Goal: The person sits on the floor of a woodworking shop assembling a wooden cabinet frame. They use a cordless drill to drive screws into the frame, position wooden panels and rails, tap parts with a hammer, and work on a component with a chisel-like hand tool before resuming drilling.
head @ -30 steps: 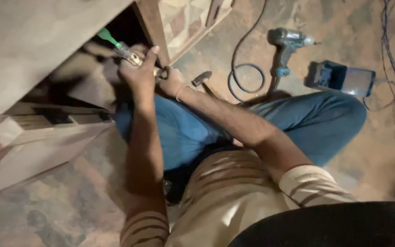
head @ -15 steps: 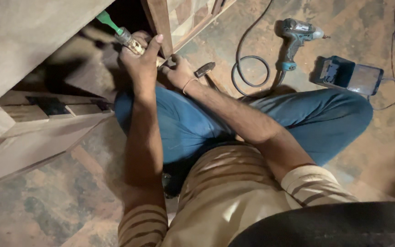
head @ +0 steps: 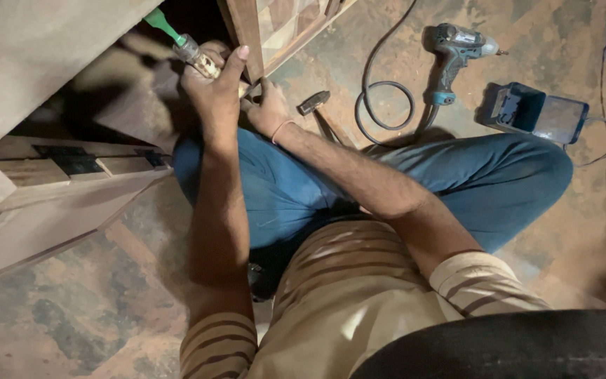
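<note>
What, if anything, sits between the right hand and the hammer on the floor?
Nothing visible. The right hand rests at the wooden panel's lower edge; the hammer lies just beside it on bare floor. The left hand holds the screwdriver.

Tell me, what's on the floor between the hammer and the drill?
A looped black cable lies between the hammer and the teal drill, seen in the head view.

Only package-type thing here is the blue plastic case [head: 531, 112] lying open on the dirt floor [head: 457, 42] at the upper right. It's a boxy rectangle: darker blue tray half on the left, paler see-through lid half on the right. It sits just right of the teal power drill [head: 454, 56]. No signs or screens in view.
</note>
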### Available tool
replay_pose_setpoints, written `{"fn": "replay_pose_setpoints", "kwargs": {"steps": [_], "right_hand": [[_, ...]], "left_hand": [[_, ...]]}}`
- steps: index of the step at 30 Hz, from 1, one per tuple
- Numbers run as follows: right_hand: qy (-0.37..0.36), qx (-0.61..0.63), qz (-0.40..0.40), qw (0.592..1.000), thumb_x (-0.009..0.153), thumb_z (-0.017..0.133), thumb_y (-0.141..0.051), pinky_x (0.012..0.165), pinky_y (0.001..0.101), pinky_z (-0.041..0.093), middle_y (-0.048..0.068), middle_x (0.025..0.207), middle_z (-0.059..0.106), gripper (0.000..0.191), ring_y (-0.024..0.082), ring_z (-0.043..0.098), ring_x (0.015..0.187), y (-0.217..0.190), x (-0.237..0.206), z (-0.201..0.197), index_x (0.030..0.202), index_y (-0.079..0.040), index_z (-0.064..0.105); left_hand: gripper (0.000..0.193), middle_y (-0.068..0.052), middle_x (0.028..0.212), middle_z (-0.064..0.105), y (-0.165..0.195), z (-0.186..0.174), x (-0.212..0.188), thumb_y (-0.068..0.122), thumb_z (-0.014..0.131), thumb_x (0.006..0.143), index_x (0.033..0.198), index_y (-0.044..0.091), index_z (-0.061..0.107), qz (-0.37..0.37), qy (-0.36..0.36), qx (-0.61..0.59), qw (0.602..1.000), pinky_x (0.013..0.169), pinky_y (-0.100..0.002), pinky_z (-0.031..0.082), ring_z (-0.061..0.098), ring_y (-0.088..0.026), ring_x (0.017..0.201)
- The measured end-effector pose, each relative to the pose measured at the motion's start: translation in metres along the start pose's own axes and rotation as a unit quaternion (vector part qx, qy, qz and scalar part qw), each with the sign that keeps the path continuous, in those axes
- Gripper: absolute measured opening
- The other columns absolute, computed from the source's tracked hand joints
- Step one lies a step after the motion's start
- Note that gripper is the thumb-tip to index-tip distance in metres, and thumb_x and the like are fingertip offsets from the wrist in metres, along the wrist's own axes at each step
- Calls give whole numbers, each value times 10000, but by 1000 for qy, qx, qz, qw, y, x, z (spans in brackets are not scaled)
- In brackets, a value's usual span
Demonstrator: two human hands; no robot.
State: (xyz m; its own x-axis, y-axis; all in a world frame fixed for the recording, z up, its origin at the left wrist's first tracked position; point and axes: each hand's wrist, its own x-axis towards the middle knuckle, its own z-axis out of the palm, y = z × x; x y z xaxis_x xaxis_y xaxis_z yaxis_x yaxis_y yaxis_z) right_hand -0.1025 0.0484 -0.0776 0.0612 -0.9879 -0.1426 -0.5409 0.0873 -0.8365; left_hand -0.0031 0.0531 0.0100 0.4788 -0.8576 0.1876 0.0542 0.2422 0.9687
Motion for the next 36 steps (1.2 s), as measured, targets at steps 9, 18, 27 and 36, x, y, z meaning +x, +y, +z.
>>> {"fn": "replay_pose_setpoints", "kwargs": {"steps": [9,18,27,36], "right_hand": [[-32,-53,-17,998,804,801,-368,836,495,557,250,1031,716,535,411,696,972,-13,5,-10,1179,-11,663],[-76,4,8,997,810,774,-369,698,433,596,236,843,759,565,330,765,759,-21,3,-19,1190,28,644],[-71,16,-28,997,839,746,-337,763,435,604,241,906,762,532,324,775,841,-26,2,-21,1220,21,648],[-57,63,15,996,825,788,-289,820,388,619,246,1078,760,714,288,776,991,1,-3,-16,1368,91,523]], "left_hand": [[260,55,740,604,9,5,6,88,901,798,857,40,653,-67,24,-10,997,541,-244,465,547,-63,613],[298,71,668,537,6,3,4,121,909,808,762,19,633,-43,28,34,998,507,-246,384,449,-46,575],[333,72,717,526,10,3,6,154,941,796,824,39,630,-3,36,73,997,549,-244,436,470,-59,621],[345,22,810,578,-14,-2,1,78,944,841,860,26,604,-12,25,1,1000,617,-266,458,514,-90,689]]}}
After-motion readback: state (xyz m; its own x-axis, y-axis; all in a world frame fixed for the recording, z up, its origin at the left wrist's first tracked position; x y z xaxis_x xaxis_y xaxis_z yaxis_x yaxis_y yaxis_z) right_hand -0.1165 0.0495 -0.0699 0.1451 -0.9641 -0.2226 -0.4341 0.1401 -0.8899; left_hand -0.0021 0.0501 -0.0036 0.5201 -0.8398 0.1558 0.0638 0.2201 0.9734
